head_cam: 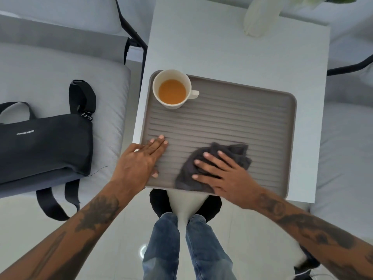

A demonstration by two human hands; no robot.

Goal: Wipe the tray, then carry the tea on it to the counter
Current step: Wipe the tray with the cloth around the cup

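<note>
Your right hand lies flat, fingers spread, pressing the dark cloth onto the near edge of the ribbed tray. Your left hand lies flat on the tray's near-left corner, thumb probably over the rim. The cup of tea stands in the far-left corner, on the white table.

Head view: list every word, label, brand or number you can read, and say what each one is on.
Black bag, on the grey seat cushion: a small white printed mark, upside down to the camera and too blurred to read.
Bag strap: a tiny white tag mark, too small to read.
Mug, tray, cloth: no text visible.
</note>
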